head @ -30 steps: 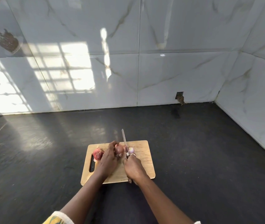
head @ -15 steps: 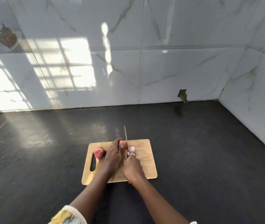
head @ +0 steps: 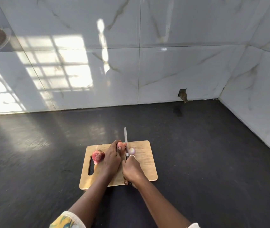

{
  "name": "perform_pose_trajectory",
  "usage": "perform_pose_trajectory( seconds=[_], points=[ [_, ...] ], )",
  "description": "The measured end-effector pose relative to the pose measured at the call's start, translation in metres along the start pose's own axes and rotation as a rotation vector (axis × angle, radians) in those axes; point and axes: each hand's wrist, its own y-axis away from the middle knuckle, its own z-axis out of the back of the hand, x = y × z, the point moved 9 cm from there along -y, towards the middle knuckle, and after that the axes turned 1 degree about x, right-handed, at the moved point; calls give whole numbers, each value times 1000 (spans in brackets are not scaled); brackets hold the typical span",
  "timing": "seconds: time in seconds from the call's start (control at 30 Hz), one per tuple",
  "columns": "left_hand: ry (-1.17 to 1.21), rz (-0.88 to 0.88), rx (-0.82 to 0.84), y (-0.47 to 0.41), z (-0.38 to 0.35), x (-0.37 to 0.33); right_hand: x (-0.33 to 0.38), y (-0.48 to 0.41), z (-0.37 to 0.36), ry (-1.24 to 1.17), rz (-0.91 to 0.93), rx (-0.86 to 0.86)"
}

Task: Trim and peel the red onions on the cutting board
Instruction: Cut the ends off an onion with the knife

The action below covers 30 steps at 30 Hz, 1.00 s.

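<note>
**Trimming the onion's end**

An onion (head: 120, 146) is pinned near the far edge of the board (head: 147, 165) by the left hand (head: 112, 157), with fingers curled over it. The knife (head: 125, 137) is gripped in the right hand (head: 131, 168), blade just right of the onion. A cut piece (head: 132, 151) lies beyond the blade. A second onion (head: 98, 156) lies by the board's left edge. Fingertips should be tucked back and the blade drawn straight down.

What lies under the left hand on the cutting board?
A red onion; only its far end shows, beside the knife blade. The left hand covers the rest.
</note>
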Motion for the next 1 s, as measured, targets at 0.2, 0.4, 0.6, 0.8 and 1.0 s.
perform_pose_trajectory(
  seconds=[0.2, 0.4, 0.6, 0.8, 1.0],
  points=[
    [4, 4, -39, 11, 8, -13, 3, 4, 2, 91, -23, -11],
    [-4, -16, -66, 20, 14, -26, -2, 13, 6, 222, -8, -64],
    [6, 20, -78, 23, 17, -21, -6, 11, 7, 214, -5, -76],
    [-22, -25, -116, 19, 15, -21, -1, 16, 3, 203, 21, -103],
    [1, -56, -148, 14, 12, -16, -3, 12, 3, 172, 0, -55]
  ],
)
